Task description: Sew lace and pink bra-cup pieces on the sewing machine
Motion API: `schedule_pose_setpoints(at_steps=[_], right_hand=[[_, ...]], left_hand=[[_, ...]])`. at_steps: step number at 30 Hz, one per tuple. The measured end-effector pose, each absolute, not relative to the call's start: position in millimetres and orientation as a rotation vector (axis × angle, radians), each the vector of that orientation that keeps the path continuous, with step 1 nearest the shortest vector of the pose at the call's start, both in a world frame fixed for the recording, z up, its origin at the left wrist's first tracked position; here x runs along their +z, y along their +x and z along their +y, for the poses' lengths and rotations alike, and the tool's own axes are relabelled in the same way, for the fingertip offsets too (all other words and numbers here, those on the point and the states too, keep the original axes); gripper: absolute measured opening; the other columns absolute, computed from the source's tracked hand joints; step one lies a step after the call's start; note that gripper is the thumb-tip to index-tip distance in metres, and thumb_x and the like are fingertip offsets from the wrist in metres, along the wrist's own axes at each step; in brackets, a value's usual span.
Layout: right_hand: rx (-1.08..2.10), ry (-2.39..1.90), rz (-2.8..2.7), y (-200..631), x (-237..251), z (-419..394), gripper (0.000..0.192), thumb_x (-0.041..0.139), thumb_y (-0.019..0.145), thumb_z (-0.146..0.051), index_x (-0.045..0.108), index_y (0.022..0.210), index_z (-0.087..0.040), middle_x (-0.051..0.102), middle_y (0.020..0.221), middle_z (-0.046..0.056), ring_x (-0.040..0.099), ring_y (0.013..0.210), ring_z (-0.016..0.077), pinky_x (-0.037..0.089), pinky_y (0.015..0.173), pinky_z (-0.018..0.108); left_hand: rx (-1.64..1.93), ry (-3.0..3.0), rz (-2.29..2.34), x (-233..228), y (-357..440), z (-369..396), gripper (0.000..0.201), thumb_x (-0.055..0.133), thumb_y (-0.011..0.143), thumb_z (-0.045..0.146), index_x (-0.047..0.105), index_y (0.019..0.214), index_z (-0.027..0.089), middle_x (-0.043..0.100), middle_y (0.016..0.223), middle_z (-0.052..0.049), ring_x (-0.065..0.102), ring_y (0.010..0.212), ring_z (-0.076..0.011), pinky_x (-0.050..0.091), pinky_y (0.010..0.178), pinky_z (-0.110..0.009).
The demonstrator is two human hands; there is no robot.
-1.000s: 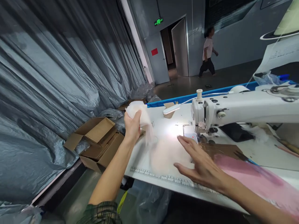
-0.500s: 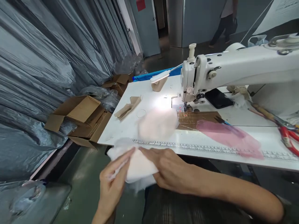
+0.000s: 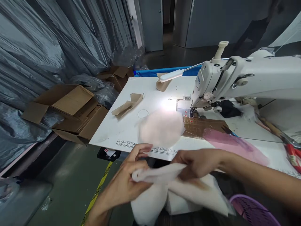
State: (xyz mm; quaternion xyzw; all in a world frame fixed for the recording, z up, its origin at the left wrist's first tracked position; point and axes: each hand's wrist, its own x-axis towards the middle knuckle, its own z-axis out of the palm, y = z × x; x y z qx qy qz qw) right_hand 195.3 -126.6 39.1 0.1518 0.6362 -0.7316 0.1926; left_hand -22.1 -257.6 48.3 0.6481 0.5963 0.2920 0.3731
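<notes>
Below the near edge of the sewing table (image 3: pixel 110 131), I held a white wadding piece (image 3: pixel 164 188) bunched between my left hand (image 3: pixel 131 182) and right hand (image 3: pixel 199 163), both pinching its top edge; it looked light, limp, best gripped at the edges.
</notes>
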Motion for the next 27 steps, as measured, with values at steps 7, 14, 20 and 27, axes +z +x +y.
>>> schedule_pose_setpoints(at_steps=[7, 14, 20, 27], right_hand=[[-2.084, 0.896, 2.227, 171.9, 48.8, -34.5, 0.024, 0.056, 0.084, -0.024, 0.067, 0.102, -0.011, 0.069, 0.095, 0.010, 0.065, 0.075, 0.0159, 0.053, 0.057, 0.023], [-1.516, 1.760, 2.614, 149.9, 13.6, -2.5, 0.045, 0.063, 0.081, -0.028, 0.062, 0.120, -0.007, 0.064, 0.107, 0.016, 0.063, 0.097, 0.0256, 0.054, 0.085, 0.041], [-1.357, 1.806, 2.709, 143.9, 17.2, -4.7, 0.058, 0.065, 0.077, -0.027, 0.055, 0.131, -0.007, 0.060, 0.119, 0.016, 0.058, 0.108, 0.0251, 0.049, 0.095, 0.041], [-0.922, 1.682, 3.191, 155.4, 13.7, -29.7, 0.044, 0.052, 0.087, -0.021, 0.052, 0.129, -0.008, 0.059, 0.115, 0.018, 0.061, 0.099, 0.0268, 0.053, 0.086, 0.047]], left_hand=[[1.059, 1.188, 1.597, 30.2, -51.8, -163.1, 0.029, 0.075, 0.070, 0.042, 0.064, 0.080, 0.017, 0.061, 0.072, -0.001, 0.056, 0.062, -0.0156, 0.042, 0.050, -0.022], [1.079, 1.150, 1.662, 4.1, -72.0, -131.6, 0.048, 0.076, 0.072, 0.044, 0.058, 0.107, 0.017, 0.067, 0.094, -0.007, 0.065, 0.083, -0.0217, 0.052, 0.065, -0.029], [1.004, 1.375, 2.027, 6.3, -73.4, -146.9, 0.057, 0.071, 0.077, 0.047, 0.055, 0.125, 0.020, 0.066, 0.096, -0.006, 0.064, 0.084, -0.0233, 0.052, 0.067, -0.032], [0.709, 2.442, 2.051, 15.5, -49.2, -152.8, 0.072, 0.067, 0.078, 0.056, 0.047, 0.136, 0.018, 0.048, 0.139, -0.018, 0.046, 0.127, -0.0356, 0.034, 0.108, -0.054]])
